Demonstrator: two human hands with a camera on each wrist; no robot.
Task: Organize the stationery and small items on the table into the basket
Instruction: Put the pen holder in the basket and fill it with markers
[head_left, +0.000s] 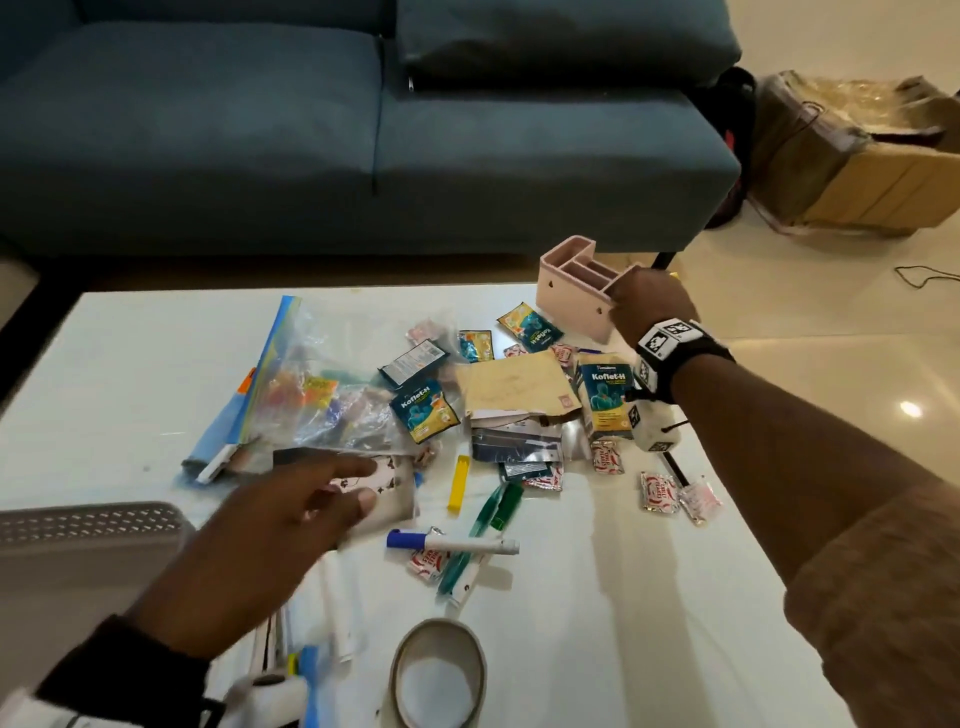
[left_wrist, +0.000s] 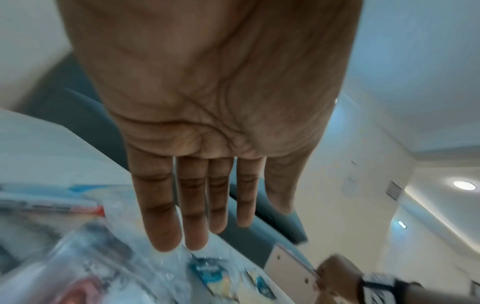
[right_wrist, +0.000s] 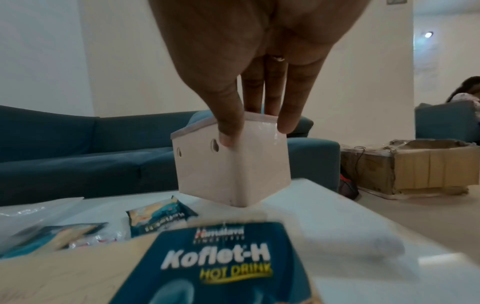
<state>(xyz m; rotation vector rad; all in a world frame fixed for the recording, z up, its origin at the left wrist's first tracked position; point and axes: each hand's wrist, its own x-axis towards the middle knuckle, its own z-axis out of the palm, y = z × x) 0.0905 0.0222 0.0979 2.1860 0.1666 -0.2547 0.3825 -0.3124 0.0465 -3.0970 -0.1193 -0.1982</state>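
A pink compartment organizer (head_left: 571, 291) (right_wrist: 233, 164) sits tilted at the table's far right edge. My right hand (head_left: 649, 306) (right_wrist: 257, 131) grips its rim, thumb on the outer wall and fingers over the top. My left hand (head_left: 332, 493) (left_wrist: 197, 226) hovers open, fingers straight, over a patterned card (head_left: 384, 483) and a clear zip bag (head_left: 311, 395) of small items. A grey perforated basket (head_left: 88, 525) stands at the near left. Scattered on the white table (head_left: 597, 597) are a Koflet-H box (head_left: 608, 400) (right_wrist: 207, 263), sachets, a blue-capped marker (head_left: 452, 543), a green pen (head_left: 498, 506) and a yellow clip (head_left: 458, 483).
A tape roll (head_left: 439, 670) lies at the near edge. A blue sofa (head_left: 311, 130) runs behind the table. On the floor to the right stands an open cardboard box (head_left: 857, 156), with a loose cord. Another person (right_wrist: 465, 92) sits far right.
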